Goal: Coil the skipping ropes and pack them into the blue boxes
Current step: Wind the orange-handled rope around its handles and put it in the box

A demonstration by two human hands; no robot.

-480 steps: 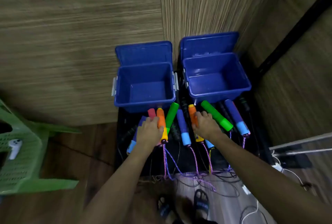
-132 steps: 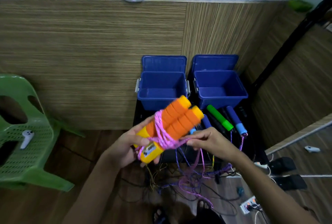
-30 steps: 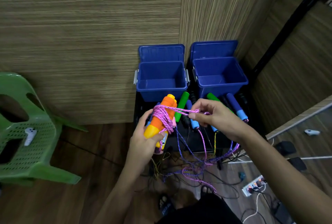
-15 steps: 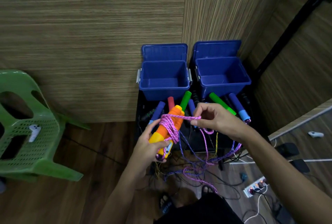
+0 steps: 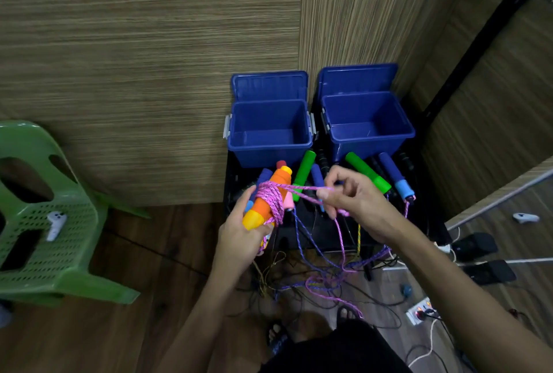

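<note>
The left hand (image 5: 239, 232) is gripping the orange handles (image 5: 269, 199); the right hand (image 5: 350, 199) is pinching taut pink rope (image 5: 302, 191) wrapped around them, before two open blue boxes (image 5: 269, 145).

- Low black stand (image 5: 311, 232) against the wood-grain wall — carries the two blue boxes (image 5: 269, 145) side by side at its back, lids open and leaning on the wall.
- In front of the boxes, on the stand: rope handles lying loose — green handle (image 5: 303, 175), second green handle (image 5: 368, 176), dark blue handle with a light blue end (image 5: 395, 175).
- Wooden floor (image 5: 104, 327) — cords (image 5: 326, 279) hang off the stand's front edge and lie tangled on it, purple, pink, yellow.
- Green plastic chair (image 5: 45, 238) stands on the floor to the left; power strip (image 5: 419, 311) lies at lower right.
</note>
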